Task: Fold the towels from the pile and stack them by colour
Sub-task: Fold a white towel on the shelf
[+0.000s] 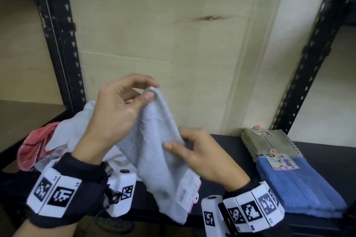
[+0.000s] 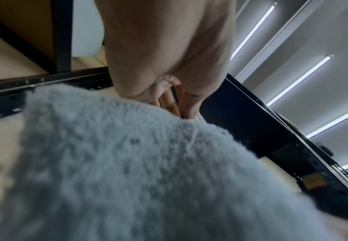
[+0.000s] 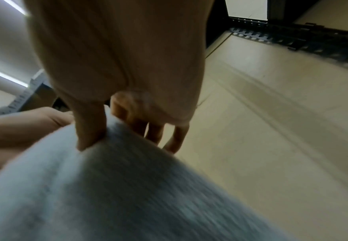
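The dark shelf board [image 1: 227, 140] holds a messy pile of white and pink towels [image 1: 57, 136] on the left. On the right sit a folded blue towel [image 1: 300, 186] and a folded green towel [image 1: 269, 142]. In the middle, a soft pale grey towel [image 1: 154, 140] hangs long-ways down, above the shelf. The left hand [image 1: 115, 109] is up high and pinches its top corner. The right hand [image 1: 202, 156] is lower and pinches its right edge.

Both wrists wore dark sleeves [image 1: 84, 179] under bands of white blocks [image 1: 54, 194] printed with black square codes; a white camera housing [image 1: 123, 190] sat beside each band, with a thin black cable on the left.
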